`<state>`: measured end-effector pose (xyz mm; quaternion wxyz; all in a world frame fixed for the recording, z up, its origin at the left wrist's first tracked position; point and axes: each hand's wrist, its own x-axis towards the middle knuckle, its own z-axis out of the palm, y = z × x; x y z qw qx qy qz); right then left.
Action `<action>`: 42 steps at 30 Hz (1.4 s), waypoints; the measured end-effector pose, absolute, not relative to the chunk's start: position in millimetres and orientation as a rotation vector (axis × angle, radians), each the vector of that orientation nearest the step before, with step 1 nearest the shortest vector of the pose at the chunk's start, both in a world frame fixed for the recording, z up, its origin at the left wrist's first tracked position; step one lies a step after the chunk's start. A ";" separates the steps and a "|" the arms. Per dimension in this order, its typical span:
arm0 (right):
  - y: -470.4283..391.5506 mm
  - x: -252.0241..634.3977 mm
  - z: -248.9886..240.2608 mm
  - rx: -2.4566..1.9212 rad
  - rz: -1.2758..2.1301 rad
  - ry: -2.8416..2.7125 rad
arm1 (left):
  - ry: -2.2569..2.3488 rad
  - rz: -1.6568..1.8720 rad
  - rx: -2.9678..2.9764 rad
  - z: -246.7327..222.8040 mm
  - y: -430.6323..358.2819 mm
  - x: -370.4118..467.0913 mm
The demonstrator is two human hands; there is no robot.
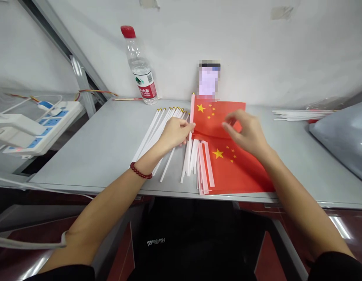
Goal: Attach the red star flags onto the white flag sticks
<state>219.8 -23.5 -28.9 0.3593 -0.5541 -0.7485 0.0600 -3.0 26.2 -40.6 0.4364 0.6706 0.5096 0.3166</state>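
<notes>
My left hand [177, 130] pinches the upper red flag [217, 124] at its white left edge — thumb and fingers are closed there. My right hand [248, 128], a little blurred, curls loosely above it, thumb and fingers slightly apart. Nearer me, more flags [245, 177] lie on the grey table [90, 144]; white sticks [150, 134] lie leftward. Behind, a bottle [142, 76] stands near the white wall [175, 47].

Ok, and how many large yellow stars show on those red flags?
2: one large star on the upper flag, the other large star on the lower flag. More may be hidden beneath.
</notes>
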 end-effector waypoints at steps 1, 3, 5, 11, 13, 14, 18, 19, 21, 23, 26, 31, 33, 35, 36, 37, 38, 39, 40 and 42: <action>-24.7 217.6 -30.2 -1.407 0.320 -2.053 | 1.315 0.820 1.717 -42.0 27.3 -2.2; -26.0 213.6 -34.0 -1.371 0.594 -2.254 | 1.358 0.823 1.834 -43.3 29.0 -1.5; -26.3 210.3 -38.5 -1.349 0.688 -2.366 | 1.361 0.776 1.934 -43.5 30.3 -1.4; -24.5 207.3 -44.4 -1.470 0.719 -2.397 | 1.335 0.755 2.142 -46.0 34.3 -1.4; -24.3 207.5 -44.2 -1.502 0.767 -2.378 | 1.317 0.766 2.195 -47.8 35.3 -1.3; -24.2 207.5 -44.1 -1.507 0.781 -2.372 | 1.315 0.774 2.212 -48.3 35.8 -1.4; -22.2 206.8 -45.2 -1.507 0.791 -2.363 | 1.381 0.837 2.229 -44.6 37.9 -6.2; -21.2 206.7 -46.1 -1.514 0.800 -2.358 | 1.418 0.852 2.227 -42.0 38.6 -8.9; -18.9 206.7 -48.1 -1.534 0.830 -2.343 | 1.501 0.832 2.230 -35.9 40.4 -16.1; -17.2 206.8 -49.9 -1.537 0.845 -2.339 | 1.581 0.724 2.230 -30.8 42.3 -24.3; -17.4 206.0 -50.0 -1.543 0.803 -2.353 | 1.649 0.484 2.237 -28.6 44.3 -33.3; -23.5 203.1 -44.8 -1.662 0.782 -2.278 | 1.617 0.242 2.245 -33.9 42.8 -30.8; -25.0 202.6 -43.7 -1.643 0.816 -2.270 | 1.614 0.242 2.217 -34.0 40.5 -27.0; -25.6 202.5 -43.5 -1.640 0.843 -2.260 | 1.619 0.291 2.190 -31.4 37.7 -24.5; -25.8 202.3 -43.4 -1.652 0.862 -2.244 | 1.629 0.330 2.161 -29.2 36.3 -24.0; -26.0 202.0 -43.1 -1.661 0.887 -2.226 | 1.640 0.381 2.115 -26.4 35.0 -24.0; -26.4 201.6 -42.6 -1.659 0.914 -2.213 | 1.647 0.443 2.053 -23.5 33.9 -24.4; -26.8 201.2 -41.8 -1.650 0.939 -2.205 | 1.641 0.513 1.976 -20.5 33.1 -25.0; -27.3 200.7 -40.9 -1.642 0.956 -2.199 | 1.612 0.600 1.889 -17.9 32.6 -25.7; -28.0 200.2 -39.3 -1.620 0.949 -2.206 | 1.490 0.797 1.709 -14.3 32.6 -26.4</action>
